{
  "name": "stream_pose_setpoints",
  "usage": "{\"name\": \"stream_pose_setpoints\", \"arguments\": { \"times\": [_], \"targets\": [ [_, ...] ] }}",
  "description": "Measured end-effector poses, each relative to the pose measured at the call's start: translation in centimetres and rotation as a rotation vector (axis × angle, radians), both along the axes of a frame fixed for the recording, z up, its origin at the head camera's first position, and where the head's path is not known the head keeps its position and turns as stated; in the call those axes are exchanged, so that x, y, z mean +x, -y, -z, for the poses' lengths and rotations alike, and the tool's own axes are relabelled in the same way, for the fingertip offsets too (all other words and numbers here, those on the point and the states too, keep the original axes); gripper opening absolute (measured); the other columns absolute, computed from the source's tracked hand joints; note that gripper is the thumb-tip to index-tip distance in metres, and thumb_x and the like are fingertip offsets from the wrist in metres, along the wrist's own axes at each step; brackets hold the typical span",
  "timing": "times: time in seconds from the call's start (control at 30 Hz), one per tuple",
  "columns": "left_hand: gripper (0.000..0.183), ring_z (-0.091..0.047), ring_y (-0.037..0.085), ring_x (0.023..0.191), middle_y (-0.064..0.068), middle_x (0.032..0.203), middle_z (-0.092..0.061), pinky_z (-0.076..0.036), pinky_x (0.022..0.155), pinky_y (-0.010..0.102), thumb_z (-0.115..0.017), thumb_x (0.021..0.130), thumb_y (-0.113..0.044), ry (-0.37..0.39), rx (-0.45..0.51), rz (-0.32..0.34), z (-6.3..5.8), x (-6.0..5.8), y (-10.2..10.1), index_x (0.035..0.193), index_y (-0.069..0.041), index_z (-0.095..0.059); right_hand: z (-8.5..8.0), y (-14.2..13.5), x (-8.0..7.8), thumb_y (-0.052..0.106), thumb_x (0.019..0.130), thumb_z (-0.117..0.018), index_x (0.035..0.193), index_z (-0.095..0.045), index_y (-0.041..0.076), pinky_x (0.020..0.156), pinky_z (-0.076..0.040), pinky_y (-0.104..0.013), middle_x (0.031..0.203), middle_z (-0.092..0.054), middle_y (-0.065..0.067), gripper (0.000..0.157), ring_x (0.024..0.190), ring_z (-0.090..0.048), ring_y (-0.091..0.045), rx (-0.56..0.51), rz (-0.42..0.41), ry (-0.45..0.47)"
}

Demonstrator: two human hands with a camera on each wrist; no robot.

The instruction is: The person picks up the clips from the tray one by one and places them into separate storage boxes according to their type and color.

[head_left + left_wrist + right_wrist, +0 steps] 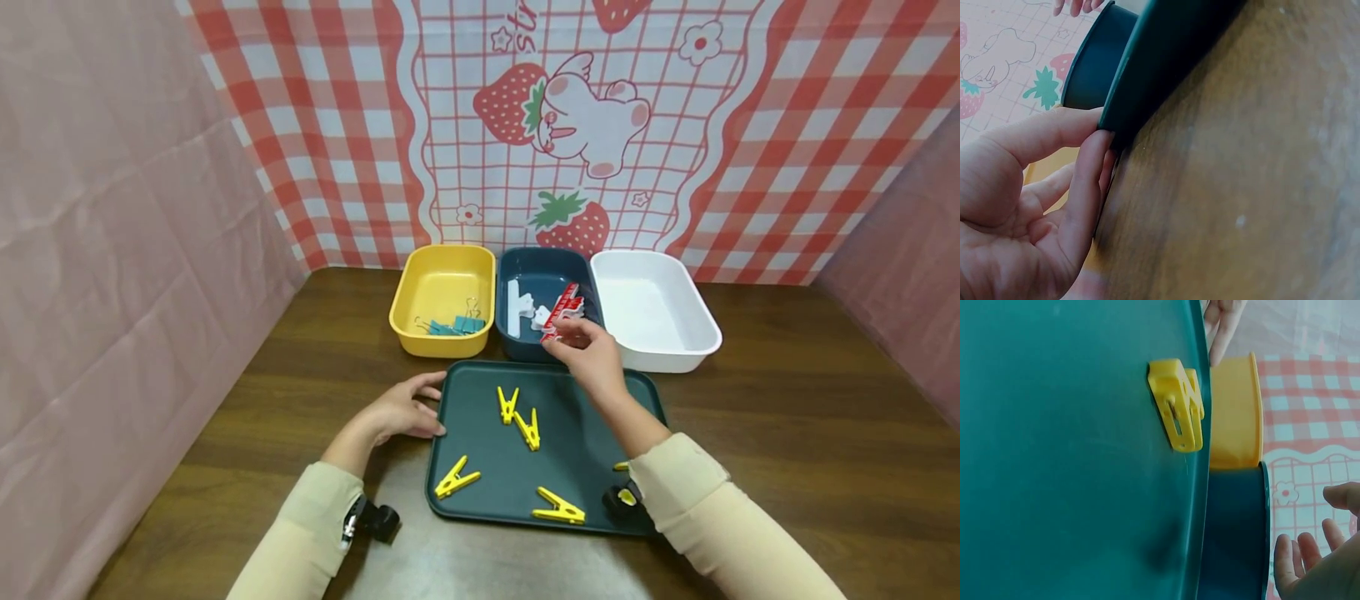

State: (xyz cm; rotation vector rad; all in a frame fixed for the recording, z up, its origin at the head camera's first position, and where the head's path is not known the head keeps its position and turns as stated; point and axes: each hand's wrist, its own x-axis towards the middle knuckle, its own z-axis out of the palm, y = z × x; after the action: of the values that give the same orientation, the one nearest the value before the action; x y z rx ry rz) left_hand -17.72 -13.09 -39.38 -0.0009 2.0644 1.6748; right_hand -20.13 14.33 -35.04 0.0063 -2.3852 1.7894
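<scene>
My left hand (406,407) pinches the left rim of a dark green tray (480,450); its thumb and index finger meet at that edge in the left wrist view. Over the front of a dark blue bin (517,343) is my right hand (594,360). The right wrist view shows its fingers (1310,550) spread from the thumb with nothing between them. Just beyond those fingertips, in the head view, a red clip (561,310) lies among white clips (514,308) in the bin. Several yellow clothespins (528,430) lie on the tray, one partly hidden by the right sleeve.
Left of the blue bin stands a yellow bin (401,321) with teal binder clips (457,326) inside. A white bin (660,361) adjoins it on the right. Behind them hangs a checked strawberry cloth (360,150). The wooden table (787,450) runs along both sides of the tray.
</scene>
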Motion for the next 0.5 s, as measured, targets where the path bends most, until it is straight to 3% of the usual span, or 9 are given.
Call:
{"name": "stream_pose_setpoints", "arguments": {
  "times": [0.23,0.5],
  "targets": [
    [0.085,-0.06,0.023,0.087,0.019,0.126,-0.042,-0.056,0.072,0.036,-0.067,0.071,0.019,-0.002,0.0,-0.002,-0.1,0.1,-0.1,0.143,-0.01,-0.034,0.2,0.1,1.4,0.007,0.081,-0.071,0.115,-0.061,-0.003,0.071,-0.049,-0.019,0.112,-0.057,-0.022,0.037,0.096,-0.056,-0.026,0.017,-0.033,0.012],
    [0.085,-0.06,0.022,0.087,0.019,0.126,-0.042,-0.056,0.072,0.035,-0.067,0.071,0.019,-0.01,-0.003,0.003,-0.1,0.1,-0.1,0.143,-0.01,-0.034,0.3,-0.1,2.6,0.011,0.083,-0.07,0.12,-0.058,0.0,0.079,-0.048,-0.028,0.118,-0.054,-0.019,0.041,0.1,-0.053,-0.027,0.022,-0.063,0.126]
  ]
}}
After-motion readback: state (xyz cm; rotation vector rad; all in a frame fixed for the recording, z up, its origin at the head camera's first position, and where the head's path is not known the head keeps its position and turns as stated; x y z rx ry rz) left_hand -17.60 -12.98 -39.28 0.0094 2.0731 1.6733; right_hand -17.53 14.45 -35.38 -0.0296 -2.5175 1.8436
